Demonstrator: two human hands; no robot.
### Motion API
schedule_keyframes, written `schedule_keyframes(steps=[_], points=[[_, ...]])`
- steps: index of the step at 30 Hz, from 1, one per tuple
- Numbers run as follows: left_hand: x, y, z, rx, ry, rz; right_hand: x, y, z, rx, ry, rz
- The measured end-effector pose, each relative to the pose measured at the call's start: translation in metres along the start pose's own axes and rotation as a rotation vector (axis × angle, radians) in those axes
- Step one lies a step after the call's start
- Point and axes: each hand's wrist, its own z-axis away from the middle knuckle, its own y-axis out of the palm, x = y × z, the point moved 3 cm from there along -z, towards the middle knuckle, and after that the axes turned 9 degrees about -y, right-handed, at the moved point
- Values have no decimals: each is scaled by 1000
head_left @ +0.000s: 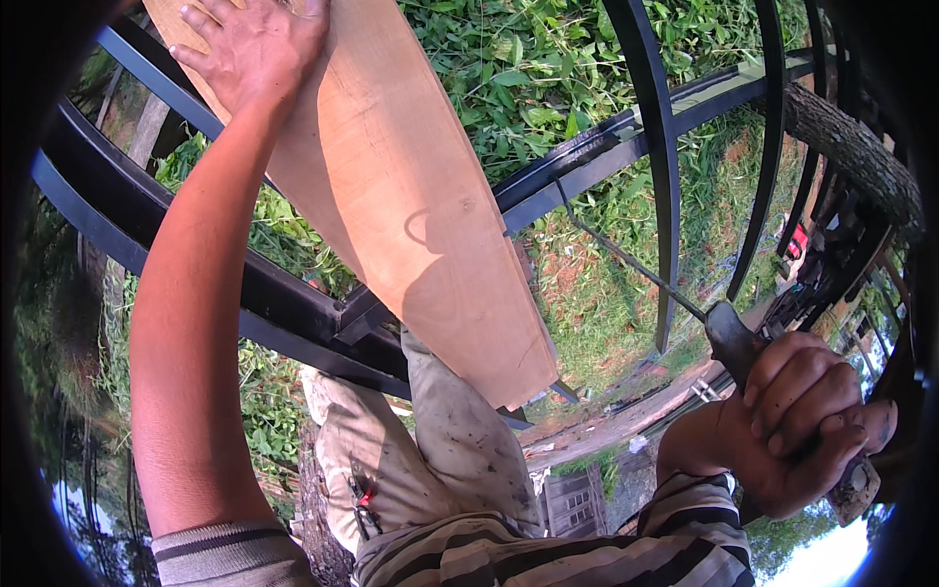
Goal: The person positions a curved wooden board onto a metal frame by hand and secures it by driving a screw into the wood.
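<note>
My left hand (pixel 256 54) presses flat on the upper part of a long, light-brown wooden board (pixel 391 166), its fingers spread. The board lies slantwise across a dark metal frame, and its lower end reaches down in front of my legs. On the right, my right hand (pixel 807 411) is wrapped round the thick handle of a tool with a long, thin, dark shaft (pixel 636 262). The shaft points up and left toward the board and bends at its tip. Whether it is a rod or a blade seen edge-on, I cannot tell. Its tip appears apart from the board.
Dark metal rails (pixel 293 284) run under the board, and curved bars (pixel 655 127) rise to its right. Green leafy plants (pixel 528 59) fill the ground beyond. A rough log (pixel 851 147) lies at the far right. My stained trousers (pixel 460 421) show below the board.
</note>
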Motion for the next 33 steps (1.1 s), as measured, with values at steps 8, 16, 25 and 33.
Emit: schedule_keyframes(steps=[8, 16, 25, 33], points=[[4, 5, -3, -75, -13, -42, -21, 7, -33, -22, -11, -79], [0, 8, -6, -82, 19, -13, -77, 15, -113, -69, -127, 178], [17, 13, -6, -115, 3, 1, -105, -6, -118, 98, -161, 50], [9, 10, -5, -77, 15, 23, -78, 7, -118, -104, -108, 386]])
